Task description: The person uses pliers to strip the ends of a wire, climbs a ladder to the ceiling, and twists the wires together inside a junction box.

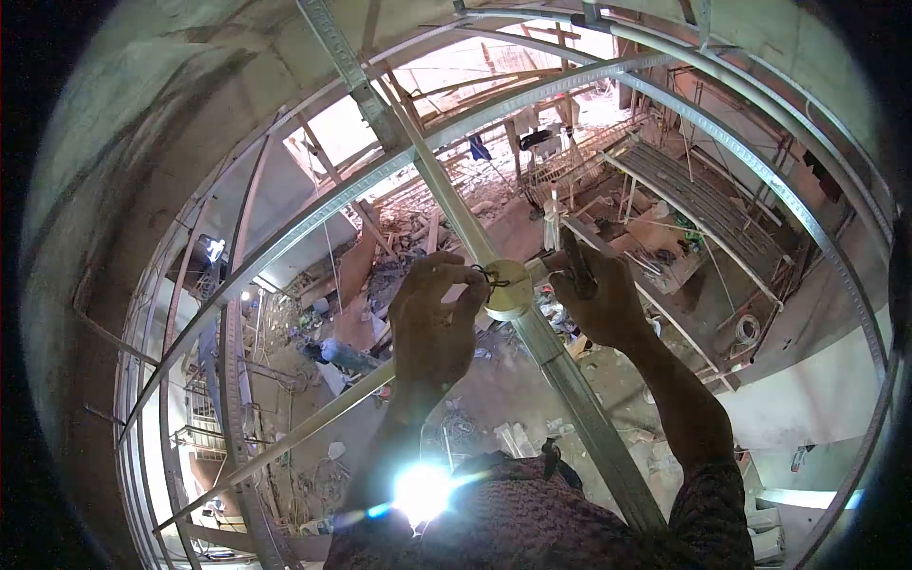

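A round cream junction box sits in the middle of the view, where pale conduit pipes meet on a metal ceiling channel. Dark wires stick out at the box's left side. My left hand pinches these wires between thumb and forefinger. On the other side of the box, my right hand is closed around a dark, narrow hand tool, whose exact kind I cannot make out. One pale conduit runs from near my left wrist toward the lower left.
Curved metal framing surrounds me at ceiling height. Far below, the floor holds rubble, boards and a slatted platform. A coil of pale hose or cable lies at the right. A bright light glares near my left forearm.
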